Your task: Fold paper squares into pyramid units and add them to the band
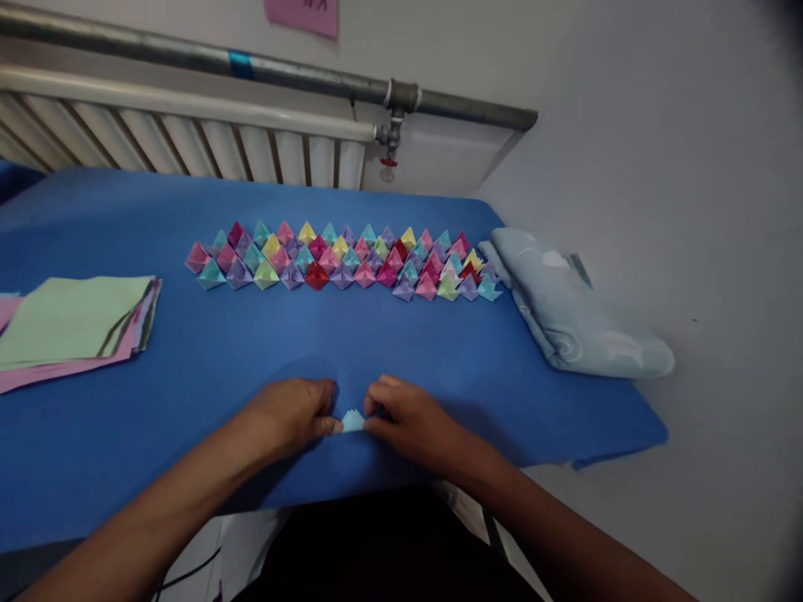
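Note:
Near the front edge of the blue-covered table (263,334), a small light-blue folded paper (353,420) lies between my two hands, its pointed tips facing away from me. My left hand (292,414) pinches its left end between thumb and fingers. At the right end, my right hand (407,415) grips it with the thumb low and the fingers curled. Beyond them stand rows of small folded paper boats (317,275) in pink, purple, teal, yellow, green and red, set close together.
A stack of coloured paper sheets (75,318), pale green on top, lies at the left. To the right rests a folded light-blue blanket (565,301) against the wall. Behind the table are a white radiator (213,146) and a metal pipe (314,77) with a red-handled valve (389,162).

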A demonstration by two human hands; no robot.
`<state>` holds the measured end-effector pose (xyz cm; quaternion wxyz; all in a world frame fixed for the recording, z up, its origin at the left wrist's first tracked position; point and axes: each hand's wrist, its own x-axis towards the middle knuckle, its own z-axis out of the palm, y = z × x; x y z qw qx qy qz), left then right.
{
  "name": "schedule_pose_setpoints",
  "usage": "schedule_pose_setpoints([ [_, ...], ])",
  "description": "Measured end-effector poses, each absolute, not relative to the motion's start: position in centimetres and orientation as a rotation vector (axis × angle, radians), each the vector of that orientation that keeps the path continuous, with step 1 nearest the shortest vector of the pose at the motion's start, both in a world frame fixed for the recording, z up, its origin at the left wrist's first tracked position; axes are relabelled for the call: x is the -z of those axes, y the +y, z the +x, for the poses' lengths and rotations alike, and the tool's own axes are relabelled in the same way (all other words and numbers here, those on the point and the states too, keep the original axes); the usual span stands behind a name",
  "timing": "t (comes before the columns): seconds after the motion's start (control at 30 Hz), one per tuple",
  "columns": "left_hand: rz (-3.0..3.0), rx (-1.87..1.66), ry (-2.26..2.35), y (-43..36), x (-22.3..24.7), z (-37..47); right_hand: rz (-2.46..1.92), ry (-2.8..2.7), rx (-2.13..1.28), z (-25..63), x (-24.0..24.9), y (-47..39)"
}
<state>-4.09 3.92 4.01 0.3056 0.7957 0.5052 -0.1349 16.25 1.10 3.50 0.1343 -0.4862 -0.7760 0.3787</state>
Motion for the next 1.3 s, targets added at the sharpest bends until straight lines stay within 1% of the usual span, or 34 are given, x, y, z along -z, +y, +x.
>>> schedule_pose_setpoints([
  [0.4, 2.142, 0.349, 1.384, 3.9, -4.2, -2.5, -1.356, -2.258, -0.997, 16.1, -3.1, 0.9],
  [0.57, 2.156, 0.296, 1.427, 2.6, -3.8, -2.5, -1.366, -2.291, -0.891, 15.8, -2.7, 0.5],
  [0.67, 2.134, 0.108, 1.424, 1.4, -3.2, -3.7, -1.419, -2.241, -0.841, 15.5, -2.4, -0.3],
  [0.77, 1.980, -0.146, 1.321, 0.7, -2.6, -5.2, -1.448, -2.116, -0.898, 15.4, -2.3, -1.1],
  [0.93, 1.796, -0.413, 1.207, 0.6, -2.3, -5.6, -1.384, -1.976, -0.976, 15.8, -2.3, -1.4],
  [1.3, 1.875, -0.588, 1.165, -1.3, -1.4, -3.2, -1.267, -2.103, -0.968, 15.8, -2.3, -1.5],
])
